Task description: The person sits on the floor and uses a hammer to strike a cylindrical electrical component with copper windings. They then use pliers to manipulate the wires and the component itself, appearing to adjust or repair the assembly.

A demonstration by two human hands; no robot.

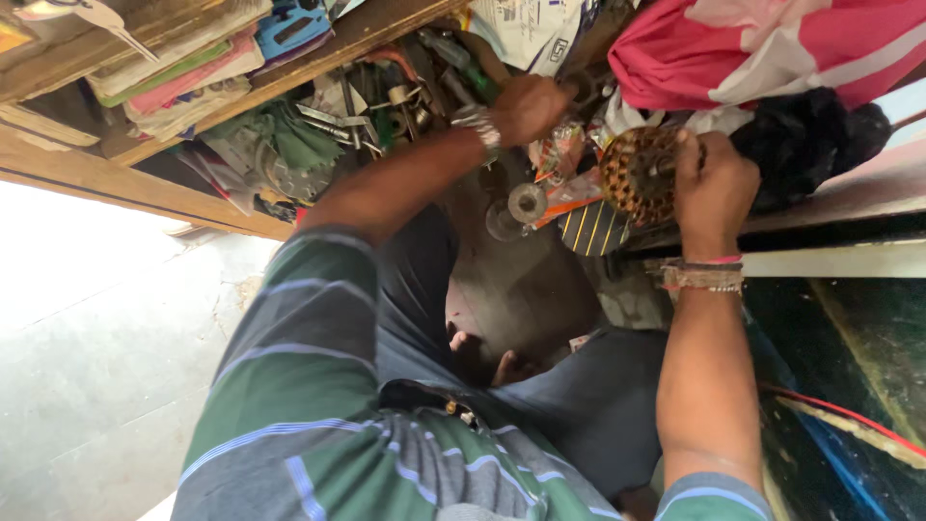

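While crouched over the clutter: far left of both hands, stacked cloths and papers (183,82) on a wooden shelf (116,178). Left hand (529,104), wristwatch on, clenched among grey metal tools (357,121); cannot tell what is grasped. Between hands, small round metal funnel (527,203). Right hand (712,183) grasping round brown perforated metal rotor (639,174), beneath pink cloth (762,48).

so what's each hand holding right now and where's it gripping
The right hand grips a round, coppery wound part by its right edge. The left hand is closed among the clutter; whether it holds something cannot be told.
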